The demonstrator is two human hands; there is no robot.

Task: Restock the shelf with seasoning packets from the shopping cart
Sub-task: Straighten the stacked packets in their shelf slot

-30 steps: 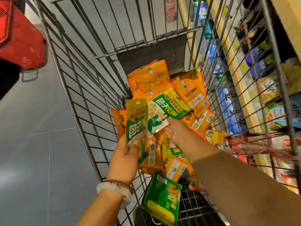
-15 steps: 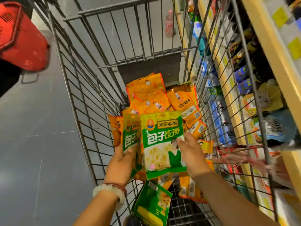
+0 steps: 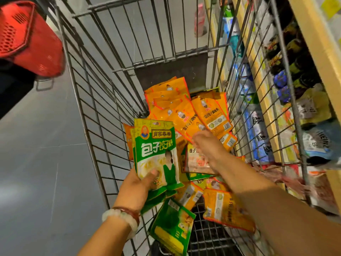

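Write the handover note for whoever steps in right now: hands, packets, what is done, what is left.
Left hand: grips a small stack of green seasoning packets, held upright over the shopping cart.
Right hand: reaching down into the pile of orange packets; motion blur hides whether it has one.
More green packets lie in the cart: one near the front, another under the right forearm.
Shelf stands just right of the cart.
Done: a few green packets gathered in hand.
Left: collect the rest, move them to the shelf; nothing here shows any placed yet.
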